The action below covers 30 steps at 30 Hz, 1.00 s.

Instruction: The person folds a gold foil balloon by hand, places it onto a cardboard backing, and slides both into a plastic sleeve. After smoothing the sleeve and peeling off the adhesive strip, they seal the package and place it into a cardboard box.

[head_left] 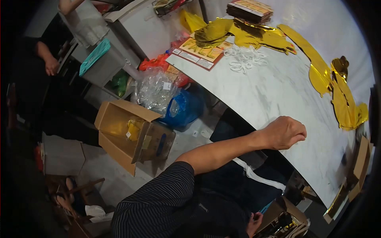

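Note:
My left hand (285,133) is closed in a fist over the near edge of the white marbled table (270,91), its arm stretched across from the left. Whatever it may hold is hidden. Low in the view, my right hand (254,224) shows only in part beside an open box (299,222), its fingers apart and nothing visible between them. A bundle of white string (246,57) lies farther back on the table, by a printed card pack (198,53). Shiny gold foil pieces (258,37) spread along the far side, and more gold foil (345,99) lies at the right.
A stack of printed cards (250,11) stands at the back. On the floor are an open carton (119,127), clear plastic bags (152,89) and a blue bag (184,109). Another person's hand (51,65) shows at the left. Cardboard (359,168) borders the table's right end.

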Each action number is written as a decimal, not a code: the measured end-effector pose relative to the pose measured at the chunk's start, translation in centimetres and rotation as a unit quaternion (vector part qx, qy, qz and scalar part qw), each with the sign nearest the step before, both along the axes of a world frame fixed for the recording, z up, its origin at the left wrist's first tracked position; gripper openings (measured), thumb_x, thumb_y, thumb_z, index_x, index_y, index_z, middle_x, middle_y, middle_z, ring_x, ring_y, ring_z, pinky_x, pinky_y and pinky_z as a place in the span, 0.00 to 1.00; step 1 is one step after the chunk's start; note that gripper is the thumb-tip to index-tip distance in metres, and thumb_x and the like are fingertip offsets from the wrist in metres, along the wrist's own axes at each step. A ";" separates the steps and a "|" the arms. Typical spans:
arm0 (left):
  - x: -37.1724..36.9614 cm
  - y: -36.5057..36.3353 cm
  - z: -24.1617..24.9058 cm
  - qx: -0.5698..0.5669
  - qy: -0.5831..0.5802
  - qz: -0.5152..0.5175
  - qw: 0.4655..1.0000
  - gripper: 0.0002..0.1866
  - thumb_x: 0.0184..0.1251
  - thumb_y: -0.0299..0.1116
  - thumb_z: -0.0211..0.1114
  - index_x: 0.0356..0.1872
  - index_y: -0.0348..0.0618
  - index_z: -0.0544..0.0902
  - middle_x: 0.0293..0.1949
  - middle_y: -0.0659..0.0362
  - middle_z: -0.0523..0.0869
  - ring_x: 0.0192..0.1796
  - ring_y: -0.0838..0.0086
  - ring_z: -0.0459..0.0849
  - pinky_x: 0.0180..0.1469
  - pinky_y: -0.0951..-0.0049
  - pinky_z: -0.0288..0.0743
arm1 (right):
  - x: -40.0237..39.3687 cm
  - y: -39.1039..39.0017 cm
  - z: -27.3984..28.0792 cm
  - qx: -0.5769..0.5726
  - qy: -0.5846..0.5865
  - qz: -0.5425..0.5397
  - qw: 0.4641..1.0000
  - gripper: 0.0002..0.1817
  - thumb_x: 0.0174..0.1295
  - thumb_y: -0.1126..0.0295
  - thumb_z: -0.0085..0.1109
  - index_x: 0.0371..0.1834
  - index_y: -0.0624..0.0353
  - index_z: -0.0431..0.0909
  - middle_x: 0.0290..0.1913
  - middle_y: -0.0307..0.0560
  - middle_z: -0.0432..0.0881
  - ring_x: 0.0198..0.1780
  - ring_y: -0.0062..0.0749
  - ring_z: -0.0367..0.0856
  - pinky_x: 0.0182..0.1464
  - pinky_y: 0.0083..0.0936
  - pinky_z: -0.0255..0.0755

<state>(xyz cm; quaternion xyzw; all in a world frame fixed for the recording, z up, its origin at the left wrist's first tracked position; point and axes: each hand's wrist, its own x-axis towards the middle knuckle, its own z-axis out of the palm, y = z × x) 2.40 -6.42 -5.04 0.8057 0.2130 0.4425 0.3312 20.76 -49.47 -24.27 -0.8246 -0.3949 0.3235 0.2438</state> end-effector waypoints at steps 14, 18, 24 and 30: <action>0.5 0.3 -0.1 0.012 -0.010 -0.012 1.000 0.06 0.70 0.28 0.69 0.41 0.37 0.88 0.38 0.49 0.91 0.40 0.54 0.90 0.46 0.61 0.84 | 0.7 1.8 3.3 0.007 0.027 0.013 1.000 0.21 0.61 0.74 0.75 0.55 0.68 0.78 0.41 0.54 0.84 0.44 0.39 0.84 0.51 0.35 0.76; 0.5 0.2 0.5 -0.012 0.010 -0.021 1.000 0.06 0.70 0.27 0.69 0.42 0.36 0.89 0.38 0.50 0.92 0.39 0.59 0.91 0.43 0.66 0.83 | 1.4 2.9 5.2 -0.042 0.047 0.072 0.995 0.24 0.60 0.68 0.77 0.55 0.69 0.80 0.41 0.62 0.88 0.43 0.47 0.89 0.46 0.38 0.80; 0.6 -0.2 1.6 -0.033 0.039 -0.020 0.999 0.05 0.71 0.24 0.69 0.42 0.34 0.89 0.37 0.51 0.92 0.38 0.64 0.91 0.42 0.71 0.82 | 2.7 5.3 7.0 -0.111 0.007 0.138 0.984 0.25 0.60 0.56 0.78 0.48 0.67 0.84 0.31 0.64 0.87 0.37 0.60 0.89 0.44 0.47 0.81; 0.6 -0.5 1.8 -0.065 0.053 -0.020 0.996 0.05 0.70 0.21 0.68 0.41 0.33 0.90 0.36 0.52 0.92 0.39 0.70 0.91 0.43 0.73 0.83 | 3.0 6.2 7.5 -0.149 -0.139 0.288 0.936 0.26 0.65 0.44 0.69 0.32 0.61 0.85 0.31 0.61 0.87 0.36 0.60 0.89 0.41 0.52 0.81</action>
